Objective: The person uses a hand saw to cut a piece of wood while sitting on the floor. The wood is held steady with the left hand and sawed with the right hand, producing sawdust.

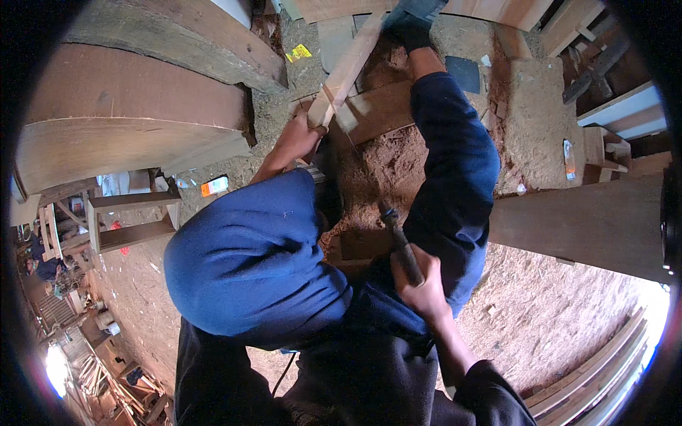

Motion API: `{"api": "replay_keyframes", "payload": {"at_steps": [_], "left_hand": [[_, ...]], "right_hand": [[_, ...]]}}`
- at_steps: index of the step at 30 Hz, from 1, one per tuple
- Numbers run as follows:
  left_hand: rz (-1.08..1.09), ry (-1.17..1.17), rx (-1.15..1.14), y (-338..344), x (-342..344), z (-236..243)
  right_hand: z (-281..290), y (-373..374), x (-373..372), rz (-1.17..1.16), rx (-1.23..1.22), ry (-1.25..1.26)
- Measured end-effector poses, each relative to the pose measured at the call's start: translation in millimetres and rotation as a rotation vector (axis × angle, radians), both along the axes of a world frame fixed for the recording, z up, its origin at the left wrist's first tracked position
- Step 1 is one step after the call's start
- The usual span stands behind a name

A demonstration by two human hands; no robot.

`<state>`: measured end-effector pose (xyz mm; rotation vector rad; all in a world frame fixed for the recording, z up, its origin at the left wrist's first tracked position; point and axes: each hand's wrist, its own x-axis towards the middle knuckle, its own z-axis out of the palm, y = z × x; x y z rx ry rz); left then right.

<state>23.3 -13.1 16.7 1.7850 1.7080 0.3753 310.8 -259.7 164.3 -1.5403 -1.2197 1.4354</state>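
Observation:
My left hand (297, 140) is closed around the near end of a pale wooden board (348, 69), which slants away toward the top of the view. My right hand (420, 282) is wrapped round the straight dark handle of a handsaw (402, 245). The saw's thin blade, seen almost edge-on, runs up and left to the board and crosses it just beyond my left hand. The board's far part lies against my dark-covered foot (412, 27); whether the foot presses on it I cannot tell. My left fingertips are partly hidden by the board.
Large wooden panels (135, 106) stand at the left, close to my left arm. Brown sawdust (383, 170) covers the ground between my legs. A wide board (582, 224) lies at the right. Stacked planks (597, 369) are at lower right, a small wooden frame (135, 220) at left.

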Motion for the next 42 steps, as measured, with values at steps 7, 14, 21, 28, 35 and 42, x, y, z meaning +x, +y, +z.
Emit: {"api": "replay_keyframes", "payload": {"at_steps": [7, 14, 21, 28, 35, 42], "left_hand": [[0.034, 0.027, -0.072, 1.0, 6.2, 21.4], [-0.021, -0.001, -0.07, 2.6, 2.9, 24.4], [-0.038, -0.073, -0.083, 4.6, 7.0, 23.2], [-0.015, -0.021, -0.052, 0.4, 3.9, 16.8], [-0.056, -0.171, 0.01, 2.4, -6.8, 9.8], [0.016, 0.097, -0.057, 1.6, 11.4, 11.4]], "right_hand": [[33.3, -27.7, 21.8, -0.019, -0.168, -0.038], [9.6, -9.3, 7.5, 0.023, -0.048, -0.024], [22.4, -11.4, 17.7, -0.019, -0.074, -0.021], [36.5, -22.9, 25.5, -0.044, -0.107, -0.012], [14.3, 13.6, 10.2, 0.017, 0.032, -0.018], [64.7, -13.9, 32.4, 0.02, -0.223, -0.079]]}}
